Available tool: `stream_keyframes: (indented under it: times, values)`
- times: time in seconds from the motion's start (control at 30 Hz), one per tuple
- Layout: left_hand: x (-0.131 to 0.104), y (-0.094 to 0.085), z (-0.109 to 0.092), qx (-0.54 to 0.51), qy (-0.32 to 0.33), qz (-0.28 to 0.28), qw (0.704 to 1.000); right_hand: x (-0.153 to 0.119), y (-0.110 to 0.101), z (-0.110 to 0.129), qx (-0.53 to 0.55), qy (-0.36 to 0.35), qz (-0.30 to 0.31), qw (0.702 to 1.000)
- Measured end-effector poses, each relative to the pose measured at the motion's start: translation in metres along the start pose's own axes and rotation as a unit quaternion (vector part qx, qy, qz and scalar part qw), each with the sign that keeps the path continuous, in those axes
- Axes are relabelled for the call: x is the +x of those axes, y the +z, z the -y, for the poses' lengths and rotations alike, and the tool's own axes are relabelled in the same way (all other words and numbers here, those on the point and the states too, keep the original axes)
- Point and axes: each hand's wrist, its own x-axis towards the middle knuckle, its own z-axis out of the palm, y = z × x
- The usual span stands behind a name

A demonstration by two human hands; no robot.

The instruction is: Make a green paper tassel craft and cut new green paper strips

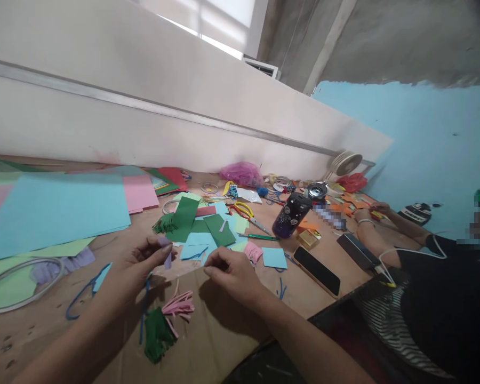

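Note:
My left hand pinches a small strip of purple paper between thumb and fingers. Across from it, my right hand has its thumb and fingertips pressed together; what lies between them, if anything, is too small to make out. Below both hands, a pink paper tassel and a fringed green paper piece lie on the table. Just beyond the hands are cut green paper rectangles, light blue paper squares and a pink fringed roll. A blue cord hangs or lies beside my left wrist.
Large coloured sheets are stacked at left, near a grey wire coil. Scissors, yellow-handled pliers, a dark tumbler and a phone lie to the right. A co-worker sits at the far right.

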Motion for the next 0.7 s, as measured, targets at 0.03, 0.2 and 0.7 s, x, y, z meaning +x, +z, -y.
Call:
stream_keyframes:
  times: [0.03,0.2,0.7]
  values:
    - [0.000,0.000,0.000,0.001,-0.001,-0.007,1.000,0.001,-0.006,-0.001,-0.022,-0.008,-0.010,1.000]
    - [-0.003,0.002,0.002,-0.017,-0.007,-0.017,1.000,-0.001,-0.033,-0.015,-0.180,-0.027,-0.017,0.983]
    - [0.007,-0.012,0.007,-0.009,0.007,0.035,0.999,0.000,-0.034,-0.050,-0.217,0.014,0.001,0.976]
